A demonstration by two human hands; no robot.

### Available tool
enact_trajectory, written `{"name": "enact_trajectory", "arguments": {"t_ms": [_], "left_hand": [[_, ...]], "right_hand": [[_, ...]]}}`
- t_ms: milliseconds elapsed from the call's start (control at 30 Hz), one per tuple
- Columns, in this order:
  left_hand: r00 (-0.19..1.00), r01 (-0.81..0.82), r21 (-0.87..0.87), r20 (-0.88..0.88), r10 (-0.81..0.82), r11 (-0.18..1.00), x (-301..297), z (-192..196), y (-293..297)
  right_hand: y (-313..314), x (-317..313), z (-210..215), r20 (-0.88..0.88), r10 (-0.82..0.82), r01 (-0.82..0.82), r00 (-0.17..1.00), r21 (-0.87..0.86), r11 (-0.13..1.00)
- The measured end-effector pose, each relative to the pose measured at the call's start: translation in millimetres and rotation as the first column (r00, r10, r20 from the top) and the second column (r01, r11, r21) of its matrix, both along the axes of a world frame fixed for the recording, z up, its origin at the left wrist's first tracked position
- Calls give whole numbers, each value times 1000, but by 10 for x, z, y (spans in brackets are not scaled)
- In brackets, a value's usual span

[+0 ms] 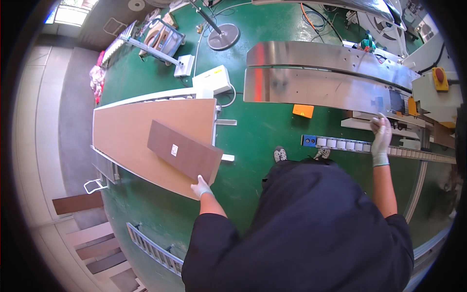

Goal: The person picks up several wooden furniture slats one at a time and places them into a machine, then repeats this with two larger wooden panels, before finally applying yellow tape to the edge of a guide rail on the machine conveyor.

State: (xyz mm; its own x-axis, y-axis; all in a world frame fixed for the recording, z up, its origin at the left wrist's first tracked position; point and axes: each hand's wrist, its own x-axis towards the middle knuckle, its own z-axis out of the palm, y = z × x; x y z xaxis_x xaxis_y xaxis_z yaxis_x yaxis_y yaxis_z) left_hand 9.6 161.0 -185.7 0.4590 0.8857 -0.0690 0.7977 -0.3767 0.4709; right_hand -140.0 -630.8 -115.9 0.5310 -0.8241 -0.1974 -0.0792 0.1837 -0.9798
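Observation:
My left hand (201, 187), in a pale glove, grips the near right corner of a long brown board (182, 152). The thumb lies on its upper face; the other fingers are mostly hidden. A small white label (174, 150) is stuck on this board, which lies slantwise over a larger tan panel (124, 126). My right hand (381, 138), also gloved, is raised at the near edge of the metal machine table (321, 86). Its fingers are loosely bent and apart, with nothing visible in them.
A roller rail (350, 145) runs right in front of my feet. An orange block (303, 111) sits below the machine table. The machine carries a red stop button (440, 74). A white box (212, 80), a round stand base (224, 37) and a trolley (163, 41) stand farther off.

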Motion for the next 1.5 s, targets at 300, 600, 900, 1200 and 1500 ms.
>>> {"name": "enact_trajectory", "arguments": {"t_ms": [300,600,900,1200,1500], "left_hand": [[973,198,-720,227,-44,665,-269,-70,320],[992,97,-962,115,57,255,-982,207,413],[934,166,-929,255,249,330,-96,29,617],[915,56,-683,327,236,728,-204,373,153],[794,579,-520,536,-289,627,372,1224,-110]], "right_hand": [[1740,1101,563,-617,364,-682,698,-418,600],[1987,1206,570,-708,355,-760,611,-400,512],[2083,1260,578,-760,273,-777,590,-442,449],[2133,1169,625,-749,200,-727,632,-484,486],[2099,1212,776,-766,187,-727,615,-458,512]]}}
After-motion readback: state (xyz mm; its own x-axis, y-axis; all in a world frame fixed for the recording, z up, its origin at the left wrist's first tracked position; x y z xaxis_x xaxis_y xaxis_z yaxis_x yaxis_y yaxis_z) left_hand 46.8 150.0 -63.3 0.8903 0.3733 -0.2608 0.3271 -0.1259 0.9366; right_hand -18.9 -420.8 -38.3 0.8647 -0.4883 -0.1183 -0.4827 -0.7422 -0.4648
